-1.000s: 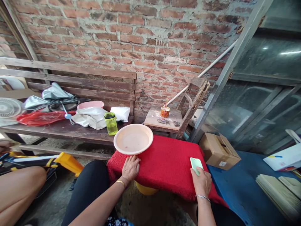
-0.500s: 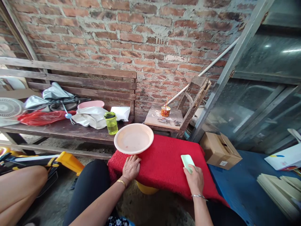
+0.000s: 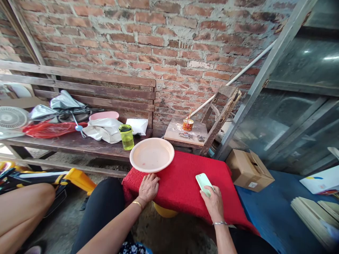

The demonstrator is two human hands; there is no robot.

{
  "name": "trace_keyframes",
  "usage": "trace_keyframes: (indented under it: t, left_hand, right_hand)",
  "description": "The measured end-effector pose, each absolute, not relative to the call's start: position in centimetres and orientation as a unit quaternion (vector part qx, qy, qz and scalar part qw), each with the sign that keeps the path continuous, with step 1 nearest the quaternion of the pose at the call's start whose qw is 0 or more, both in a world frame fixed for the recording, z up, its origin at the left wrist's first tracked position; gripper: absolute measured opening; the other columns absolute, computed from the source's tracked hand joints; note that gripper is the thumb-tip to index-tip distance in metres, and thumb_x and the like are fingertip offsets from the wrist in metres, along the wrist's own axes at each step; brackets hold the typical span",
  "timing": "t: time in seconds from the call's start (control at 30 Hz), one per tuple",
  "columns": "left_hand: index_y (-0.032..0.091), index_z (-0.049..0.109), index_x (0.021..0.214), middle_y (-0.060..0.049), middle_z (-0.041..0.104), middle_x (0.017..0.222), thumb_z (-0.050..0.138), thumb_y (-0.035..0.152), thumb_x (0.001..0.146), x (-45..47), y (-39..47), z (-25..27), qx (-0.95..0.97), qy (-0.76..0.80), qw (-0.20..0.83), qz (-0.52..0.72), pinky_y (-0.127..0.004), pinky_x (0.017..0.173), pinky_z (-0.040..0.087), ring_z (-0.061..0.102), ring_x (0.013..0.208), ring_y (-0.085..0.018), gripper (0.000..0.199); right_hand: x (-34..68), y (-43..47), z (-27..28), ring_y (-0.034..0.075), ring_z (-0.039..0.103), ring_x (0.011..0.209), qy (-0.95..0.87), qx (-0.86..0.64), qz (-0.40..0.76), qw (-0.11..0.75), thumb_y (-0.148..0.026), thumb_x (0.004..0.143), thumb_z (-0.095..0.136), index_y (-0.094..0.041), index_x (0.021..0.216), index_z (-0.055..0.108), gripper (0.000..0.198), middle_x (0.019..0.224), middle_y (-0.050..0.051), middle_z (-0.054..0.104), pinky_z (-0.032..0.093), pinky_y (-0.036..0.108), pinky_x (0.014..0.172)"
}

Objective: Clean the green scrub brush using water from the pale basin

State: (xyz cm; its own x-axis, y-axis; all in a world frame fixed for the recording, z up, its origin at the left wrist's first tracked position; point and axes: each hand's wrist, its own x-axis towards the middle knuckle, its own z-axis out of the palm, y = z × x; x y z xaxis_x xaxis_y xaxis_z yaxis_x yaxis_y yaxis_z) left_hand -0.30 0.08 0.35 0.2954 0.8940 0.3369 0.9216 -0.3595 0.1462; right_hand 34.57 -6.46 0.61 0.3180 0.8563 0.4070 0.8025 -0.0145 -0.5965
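Observation:
My right hand (image 3: 213,204) is closed around the lower end of a flat mint-green phone (image 3: 204,181), held over the right part of a red cloth (image 3: 182,176). My left hand (image 3: 149,187) lies on the cloth's near edge, fingers stretched forward and holding nothing. Its fingertips come right up to the front rim of a pale pink basin (image 3: 152,155); whether they touch it I cannot tell. The basin stands upright at the cloth's back left, with a small reddish speck inside.
A wooden bench (image 3: 106,150) on the left carries a green bottle (image 3: 126,137), bags and a fan (image 3: 13,118). Behind the cloth, a chair (image 3: 172,132) holds a small tin (image 3: 188,125). To the right, a cardboard box (image 3: 247,171) sits on a blue surface (image 3: 275,201). Another person's knee (image 3: 31,203) shows at left.
My right hand has moved a little to the left over the red cloth, carrying the phone. My left hand stays in place by the basin. The view has shifted slightly.

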Motion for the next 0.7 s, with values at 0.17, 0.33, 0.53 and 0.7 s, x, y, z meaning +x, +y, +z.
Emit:
trace_keyframes:
  t: [0.17,0.33,0.53,0.7]
  left_hand:
    - [0.026,0.071,0.106,-0.007,0.066,0.107,0.049,0.015,0.090,-0.2,0.0,0.5,-0.801,-0.567,0.030,-0.189,-0.043,0.095,0.042,0.058,0.103,-0.026,0.029]
    - [0.026,0.072,0.104,-0.007,0.066,0.105,0.051,0.014,0.089,-0.1,0.0,0.7,-0.798,-0.567,0.021,-0.204,-0.043,0.095,0.042,0.058,0.101,-0.026,0.028]
    - [0.027,0.072,0.102,-0.006,0.066,0.104,0.053,0.013,0.087,-0.2,-0.1,0.7,-0.794,-0.568,0.011,-0.217,-0.041,0.094,0.041,0.059,0.101,-0.025,0.027]
    - [0.026,0.072,0.102,-0.007,0.067,0.105,0.052,0.014,0.088,-0.2,-0.2,0.8,-0.797,-0.567,0.023,-0.209,-0.042,0.094,0.041,0.059,0.100,-0.026,0.027]
  right_hand:
    - [36.5,-6.6,1.0,0.030,0.056,0.093,-0.486,-0.760,0.040,0.429,-0.078,0.076,0.052,-0.022,0.088,0.075,0.062,0.087,0.011,0.061,0.048,0.045,0.088]
    - [37.8,-6.8,1.9,0.029,0.060,0.084,-0.408,-0.775,0.087,0.475,-0.080,0.072,0.055,-0.019,0.093,0.075,0.068,0.085,0.010,0.064,0.050,0.044,0.080]
    - [37.0,-6.8,1.8,0.030,0.060,0.089,-0.450,-0.767,0.075,0.451,-0.079,0.073,0.053,-0.020,0.091,0.075,0.066,0.088,0.011,0.064,0.050,0.043,0.083]
    - [36.4,-6.9,1.3,0.030,0.057,0.089,-0.515,-0.769,0.035,0.377,-0.078,0.080,0.044,-0.021,0.093,0.074,0.066,0.084,0.011,0.061,0.048,0.045,0.084]
